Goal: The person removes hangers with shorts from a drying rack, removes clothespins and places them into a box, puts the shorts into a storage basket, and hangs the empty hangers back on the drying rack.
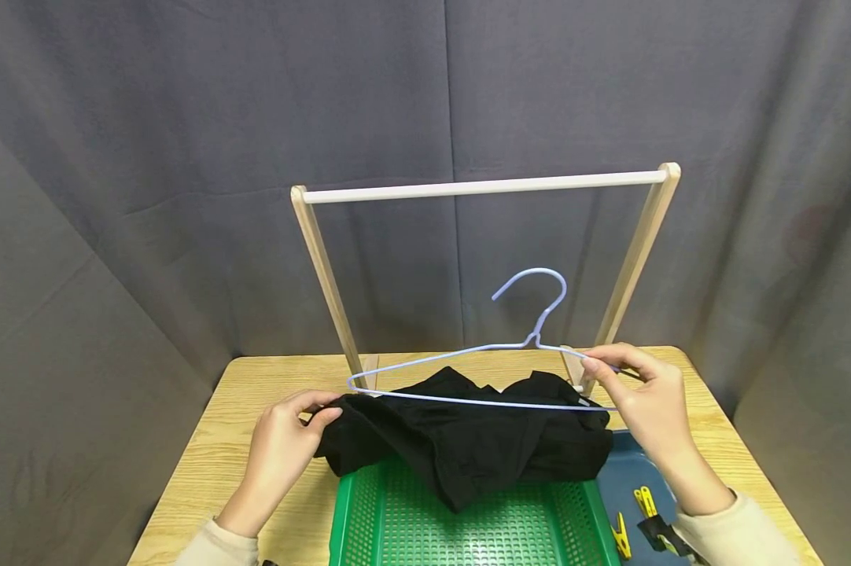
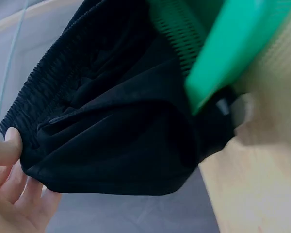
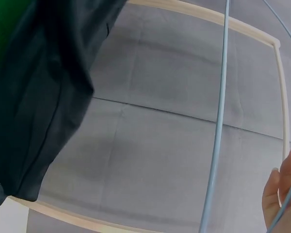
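Note:
Black pants [image 1: 496, 440] with a gathered elastic waistband [image 2: 43, 80] lie bunched over the far part of a green basket [image 1: 468, 531]. My left hand [image 1: 287, 440] pinches the left end of the waistband between thumb and fingers, lifting that corner. A pale lavender-blue wire hanger [image 1: 536, 336] is held above the pants, its hook upward. My right hand [image 1: 648, 401] pinches the hanger's right shoulder. The hanger's left end is just above the raised waistband corner; I cannot tell whether they touch. The right hand covers the hanger's right end in the head view.
A wooden rack with a white rail [image 1: 482, 189] stands behind the basket. To the basket's right is a blue tray [image 1: 620, 472] with yellow clothespins [image 1: 620, 536] and a small black item [image 1: 652, 532]. Grey curtains surround the wooden table [image 1: 206, 440].

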A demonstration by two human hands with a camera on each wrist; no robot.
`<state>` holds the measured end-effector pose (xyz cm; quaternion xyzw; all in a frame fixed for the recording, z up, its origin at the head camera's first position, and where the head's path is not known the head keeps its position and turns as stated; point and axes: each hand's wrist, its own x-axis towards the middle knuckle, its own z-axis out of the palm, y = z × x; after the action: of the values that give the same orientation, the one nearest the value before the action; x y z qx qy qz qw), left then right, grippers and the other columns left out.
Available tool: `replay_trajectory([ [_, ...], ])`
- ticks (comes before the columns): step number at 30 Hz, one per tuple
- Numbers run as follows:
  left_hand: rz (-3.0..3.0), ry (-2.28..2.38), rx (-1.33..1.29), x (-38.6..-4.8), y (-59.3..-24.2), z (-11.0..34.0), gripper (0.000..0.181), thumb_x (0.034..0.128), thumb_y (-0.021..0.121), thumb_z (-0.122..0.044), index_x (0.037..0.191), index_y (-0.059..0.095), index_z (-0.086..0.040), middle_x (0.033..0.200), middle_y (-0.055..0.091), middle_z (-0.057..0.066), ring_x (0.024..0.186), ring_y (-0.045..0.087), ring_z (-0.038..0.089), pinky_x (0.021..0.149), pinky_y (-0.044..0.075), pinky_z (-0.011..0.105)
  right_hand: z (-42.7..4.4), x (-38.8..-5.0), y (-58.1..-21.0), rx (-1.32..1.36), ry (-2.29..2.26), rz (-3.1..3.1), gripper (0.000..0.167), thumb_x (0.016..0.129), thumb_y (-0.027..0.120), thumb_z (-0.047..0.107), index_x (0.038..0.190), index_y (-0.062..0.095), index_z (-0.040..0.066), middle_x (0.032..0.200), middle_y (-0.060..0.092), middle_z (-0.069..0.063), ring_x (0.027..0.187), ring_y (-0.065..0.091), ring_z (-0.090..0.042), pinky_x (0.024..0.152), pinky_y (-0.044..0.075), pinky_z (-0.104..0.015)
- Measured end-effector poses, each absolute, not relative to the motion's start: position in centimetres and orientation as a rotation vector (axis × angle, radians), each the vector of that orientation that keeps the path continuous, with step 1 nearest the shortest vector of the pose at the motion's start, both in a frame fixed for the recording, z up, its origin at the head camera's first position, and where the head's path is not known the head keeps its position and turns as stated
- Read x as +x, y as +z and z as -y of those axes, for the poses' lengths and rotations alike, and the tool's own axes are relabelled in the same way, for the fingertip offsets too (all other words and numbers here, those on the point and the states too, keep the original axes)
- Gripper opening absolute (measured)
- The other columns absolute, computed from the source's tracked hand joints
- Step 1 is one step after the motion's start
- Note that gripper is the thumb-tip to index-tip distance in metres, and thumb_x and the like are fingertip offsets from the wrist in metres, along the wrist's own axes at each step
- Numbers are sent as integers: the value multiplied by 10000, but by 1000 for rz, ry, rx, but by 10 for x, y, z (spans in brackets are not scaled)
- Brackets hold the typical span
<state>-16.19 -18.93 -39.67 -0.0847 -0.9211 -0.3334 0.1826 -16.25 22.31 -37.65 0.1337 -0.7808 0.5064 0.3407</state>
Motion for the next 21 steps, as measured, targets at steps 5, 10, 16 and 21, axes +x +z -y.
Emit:
replay_trajectory([
  [5, 2648, -871, -325, -156, -410, 182, 163, 802, 828, -144, 956, 783, -169, 890, 727, -45, 593, 549, 58, 596, 467, 298, -224, -161, -377, 326, 1321, 2046, 183, 765, 750, -158, 884, 753, -19, 799, 705, 129, 720, 589, 8, 670, 426, -139],
  [10, 2665, -852, -432, -151, -422, 171, 176, 796, 824, -135, 962, 781, -175, 974, 740, -29, 873, 700, 167, 744, 546, 377, -221, -161, -380, 344, 1290, 2055, 200, 749, 760, -163, 882, 755, -14, 815, 711, 123, 722, 587, 16, 666, 423, -129],
  [16, 2764, -857, -607, -146, -429, 160, 175, 822, 805, -161, 982, 764, -219, 993, 721, -104, 934, 692, 128, 787, 548, 342, -218, -163, -383, 365, 1295, 2043, 202, 746, 757, -173, 881, 755, -22, 841, 716, 113, 718, 592, 17, 663, 430, -115],
  [21, 2842, -879, -851, -148, -430, 159, 162, 860, 773, -173, 1018, 758, -204, 1010, 717, -99, 910, 673, 92, 780, 545, 313, -215, -165, -384, 364, 1309, 2038, 196, 750, 757, -169, 879, 757, -21, 847, 717, 119, 696, 596, 19, 649, 437, -111],
])
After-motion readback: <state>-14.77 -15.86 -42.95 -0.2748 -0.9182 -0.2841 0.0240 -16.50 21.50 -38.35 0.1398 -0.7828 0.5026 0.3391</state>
